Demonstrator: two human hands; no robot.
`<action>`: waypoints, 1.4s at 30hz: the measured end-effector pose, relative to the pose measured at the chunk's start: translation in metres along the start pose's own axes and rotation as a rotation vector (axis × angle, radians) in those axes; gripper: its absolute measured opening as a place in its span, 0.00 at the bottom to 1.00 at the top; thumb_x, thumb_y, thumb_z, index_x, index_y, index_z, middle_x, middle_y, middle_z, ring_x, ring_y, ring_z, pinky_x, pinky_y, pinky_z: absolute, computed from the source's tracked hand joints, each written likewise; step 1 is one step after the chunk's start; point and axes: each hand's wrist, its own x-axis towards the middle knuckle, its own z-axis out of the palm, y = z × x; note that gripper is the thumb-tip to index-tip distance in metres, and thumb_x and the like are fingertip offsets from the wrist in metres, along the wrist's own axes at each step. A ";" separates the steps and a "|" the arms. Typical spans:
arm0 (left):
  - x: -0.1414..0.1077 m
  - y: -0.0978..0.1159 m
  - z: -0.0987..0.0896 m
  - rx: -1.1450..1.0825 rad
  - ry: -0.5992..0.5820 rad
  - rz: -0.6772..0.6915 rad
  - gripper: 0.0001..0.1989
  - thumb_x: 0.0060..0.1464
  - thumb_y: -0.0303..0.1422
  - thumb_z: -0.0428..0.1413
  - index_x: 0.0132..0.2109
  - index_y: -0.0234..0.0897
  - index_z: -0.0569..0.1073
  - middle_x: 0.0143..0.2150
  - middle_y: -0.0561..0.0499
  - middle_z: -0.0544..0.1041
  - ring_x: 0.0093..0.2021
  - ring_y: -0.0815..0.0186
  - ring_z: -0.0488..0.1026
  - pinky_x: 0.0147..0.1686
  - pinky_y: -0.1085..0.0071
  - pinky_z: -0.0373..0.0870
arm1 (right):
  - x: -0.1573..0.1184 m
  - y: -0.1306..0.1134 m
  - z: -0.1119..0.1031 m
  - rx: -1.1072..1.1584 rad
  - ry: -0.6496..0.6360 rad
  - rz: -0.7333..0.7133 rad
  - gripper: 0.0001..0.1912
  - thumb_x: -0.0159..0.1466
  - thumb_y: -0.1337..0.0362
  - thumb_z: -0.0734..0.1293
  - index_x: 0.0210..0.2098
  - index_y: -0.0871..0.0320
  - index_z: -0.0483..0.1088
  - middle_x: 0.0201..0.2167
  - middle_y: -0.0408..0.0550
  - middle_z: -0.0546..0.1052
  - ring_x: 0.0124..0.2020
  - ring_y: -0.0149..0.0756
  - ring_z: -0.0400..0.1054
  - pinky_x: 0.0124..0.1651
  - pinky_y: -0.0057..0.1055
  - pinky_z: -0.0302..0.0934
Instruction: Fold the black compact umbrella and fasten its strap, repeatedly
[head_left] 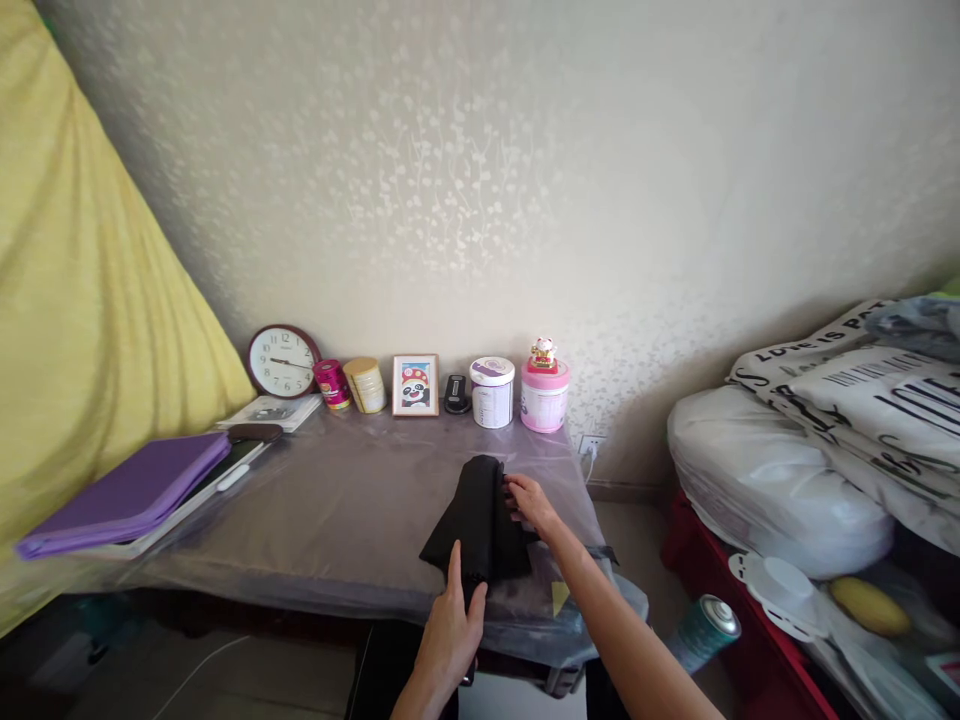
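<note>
A black folding umbrella [477, 520], its fabric loose and partly folded, lies over the front right part of the table. My left hand [451, 625] is at its near end, around the handle. The forefinger stretches along the fabric and the thumb lies across the near end; the other fingers are mostly hidden. On the right side of the umbrella, my right hand [529, 502] pinches the edge of the black fabric between bent fingers. Part of the fabric spreads out to the left, and another part lies under my right wrist.
Along the wall stand a clock [283, 360], a pink tin [331, 384], a yellow canister [365, 385], a panda picture frame [415, 386], and white [492, 394] and pink [545, 398] tubs. A purple folder [131, 490] lies left. A spray can [705, 630] stands beyond the table's right edge.
</note>
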 end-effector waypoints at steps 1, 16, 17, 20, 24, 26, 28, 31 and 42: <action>0.000 0.001 0.000 -0.001 -0.005 -0.004 0.31 0.60 0.40 0.39 0.64 0.32 0.37 0.49 0.41 0.72 0.46 0.64 0.72 0.49 0.72 0.61 | 0.002 0.000 0.002 -0.012 -0.013 0.006 0.16 0.58 0.67 0.55 0.43 0.57 0.67 0.37 0.49 0.74 0.24 0.25 0.69 0.25 0.23 0.63; 0.000 -0.001 0.001 -0.037 -0.021 0.011 0.31 0.60 0.39 0.39 0.64 0.33 0.36 0.49 0.41 0.72 0.45 0.65 0.72 0.47 0.72 0.62 | 0.017 0.016 0.010 -0.279 0.114 -0.101 0.14 0.53 0.75 0.58 0.34 0.59 0.71 0.36 0.49 0.76 0.42 0.37 0.68 0.47 0.32 0.58; 0.000 -0.001 0.001 -0.041 -0.022 0.012 0.31 0.60 0.39 0.39 0.64 0.33 0.36 0.49 0.42 0.72 0.45 0.65 0.72 0.48 0.72 0.61 | 0.018 0.018 0.011 -0.264 0.126 -0.098 0.14 0.53 0.74 0.58 0.35 0.59 0.71 0.36 0.48 0.76 0.41 0.36 0.68 0.46 0.32 0.59; 0.001 -0.003 0.002 -0.062 -0.013 0.018 0.31 0.59 0.38 0.39 0.64 0.33 0.36 0.50 0.42 0.71 0.46 0.65 0.72 0.49 0.72 0.60 | 0.022 0.025 0.016 -0.203 0.152 -0.089 0.14 0.55 0.71 0.58 0.39 0.60 0.70 0.37 0.49 0.76 0.39 0.35 0.69 0.42 0.30 0.62; 0.001 -0.004 0.003 -0.095 0.006 0.042 0.31 0.59 0.38 0.40 0.64 0.32 0.36 0.50 0.42 0.72 0.47 0.65 0.71 0.51 0.72 0.58 | 0.029 0.032 0.019 -0.150 0.183 -0.089 0.16 0.56 0.67 0.57 0.42 0.62 0.69 0.41 0.52 0.76 0.41 0.36 0.70 0.43 0.29 0.62; 0.001 -0.004 0.004 -0.097 -0.005 0.035 0.32 0.59 0.39 0.40 0.64 0.31 0.36 0.48 0.43 0.73 0.45 0.65 0.72 0.50 0.73 0.58 | 0.032 0.032 0.020 -0.156 0.199 -0.089 0.16 0.57 0.65 0.57 0.40 0.62 0.71 0.41 0.52 0.76 0.43 0.38 0.69 0.45 0.31 0.61; 0.003 -0.005 0.005 -0.081 -0.018 0.029 0.33 0.59 0.39 0.40 0.64 0.30 0.34 0.46 0.43 0.74 0.43 0.64 0.73 0.48 0.73 0.59 | 0.034 0.031 0.022 -0.175 0.223 -0.081 0.16 0.57 0.63 0.57 0.38 0.60 0.72 0.39 0.51 0.77 0.44 0.40 0.69 0.47 0.33 0.60; 0.005 -0.007 0.007 -0.030 -0.020 0.032 0.33 0.59 0.37 0.40 0.64 0.30 0.33 0.45 0.43 0.75 0.44 0.64 0.72 0.44 0.74 0.61 | 0.034 0.026 0.030 -0.202 0.280 -0.077 0.19 0.59 0.61 0.55 0.42 0.61 0.71 0.41 0.53 0.76 0.46 0.42 0.68 0.49 0.35 0.58; 0.008 0.005 0.011 0.262 -0.074 -0.009 0.32 0.58 0.34 0.38 0.63 0.29 0.30 0.42 0.38 0.75 0.43 0.56 0.72 0.38 0.67 0.63 | 0.022 0.010 0.077 -0.383 0.401 -0.211 0.30 0.60 0.60 0.55 0.56 0.76 0.55 0.56 0.69 0.61 0.58 0.49 0.54 0.55 0.40 0.52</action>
